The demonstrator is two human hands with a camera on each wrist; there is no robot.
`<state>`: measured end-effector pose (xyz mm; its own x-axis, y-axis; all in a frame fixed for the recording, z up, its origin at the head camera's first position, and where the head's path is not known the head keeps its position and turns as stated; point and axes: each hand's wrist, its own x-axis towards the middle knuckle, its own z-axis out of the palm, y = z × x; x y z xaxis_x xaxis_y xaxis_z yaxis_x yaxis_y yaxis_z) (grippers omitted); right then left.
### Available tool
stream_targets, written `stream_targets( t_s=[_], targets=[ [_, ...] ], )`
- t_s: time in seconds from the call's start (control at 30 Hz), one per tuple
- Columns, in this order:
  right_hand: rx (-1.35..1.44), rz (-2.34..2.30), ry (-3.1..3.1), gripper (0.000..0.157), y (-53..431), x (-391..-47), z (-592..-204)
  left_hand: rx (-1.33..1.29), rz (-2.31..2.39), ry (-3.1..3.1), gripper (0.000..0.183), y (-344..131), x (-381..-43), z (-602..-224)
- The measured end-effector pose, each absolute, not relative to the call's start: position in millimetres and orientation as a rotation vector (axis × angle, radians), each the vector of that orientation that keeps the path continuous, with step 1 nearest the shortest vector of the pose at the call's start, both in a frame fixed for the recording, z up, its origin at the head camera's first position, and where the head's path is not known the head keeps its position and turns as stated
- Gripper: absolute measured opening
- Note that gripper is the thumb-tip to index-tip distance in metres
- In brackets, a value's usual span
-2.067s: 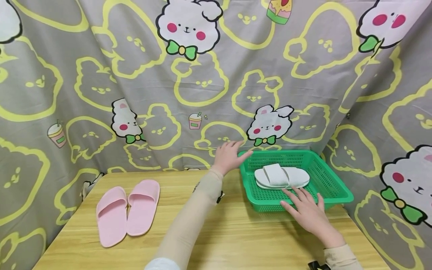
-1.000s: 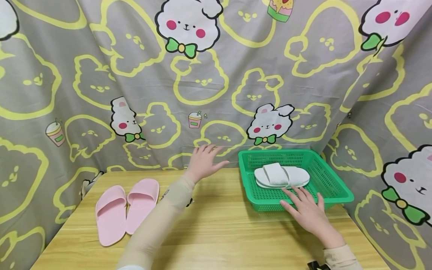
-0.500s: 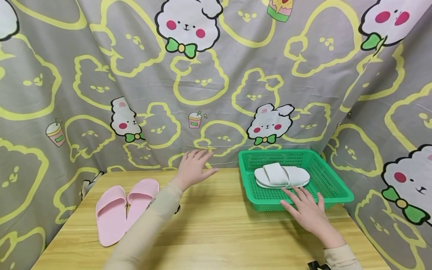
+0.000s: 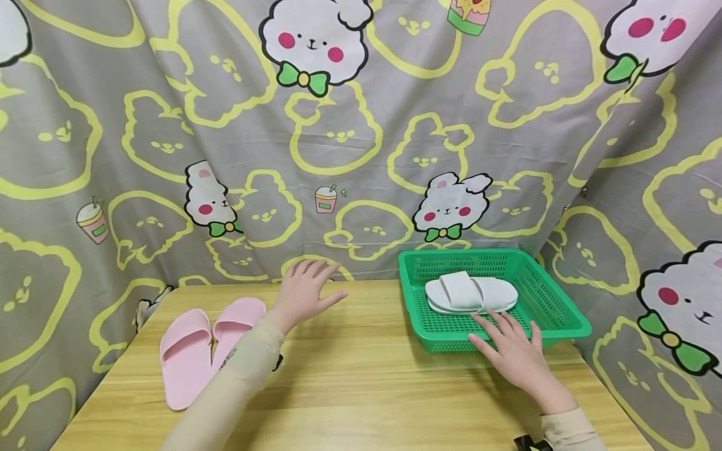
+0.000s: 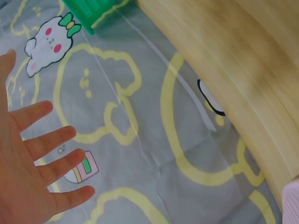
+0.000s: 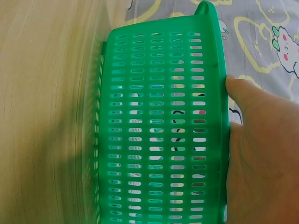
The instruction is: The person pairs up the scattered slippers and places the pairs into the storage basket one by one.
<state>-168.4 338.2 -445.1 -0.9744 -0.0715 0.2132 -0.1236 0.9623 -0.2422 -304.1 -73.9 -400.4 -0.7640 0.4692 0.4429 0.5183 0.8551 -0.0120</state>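
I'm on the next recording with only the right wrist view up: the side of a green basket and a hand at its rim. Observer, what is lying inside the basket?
Observer: The head view shows white footwear in there; whether it is one slipper or a stacked pair, I can't say for sure.
Operator: Is anything being held outside my view?
Observer: No, the left hand is empty, its fingers spread.
Operator: Anything else set out?
Observer: Yes, two pink slippers lie side by side on the table, left of the basket in the head view.
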Motion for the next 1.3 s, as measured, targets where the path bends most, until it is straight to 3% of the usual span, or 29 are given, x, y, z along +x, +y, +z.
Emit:
stream_targets(
  t_s=[1.3],
  targets=[
    [0.155,0.374,-2.909,0.060,337.3,-167.3,-443.1,-0.470,-0.295,-2.613,0.072,-161.0,-259.0,-408.8]
  ],
)
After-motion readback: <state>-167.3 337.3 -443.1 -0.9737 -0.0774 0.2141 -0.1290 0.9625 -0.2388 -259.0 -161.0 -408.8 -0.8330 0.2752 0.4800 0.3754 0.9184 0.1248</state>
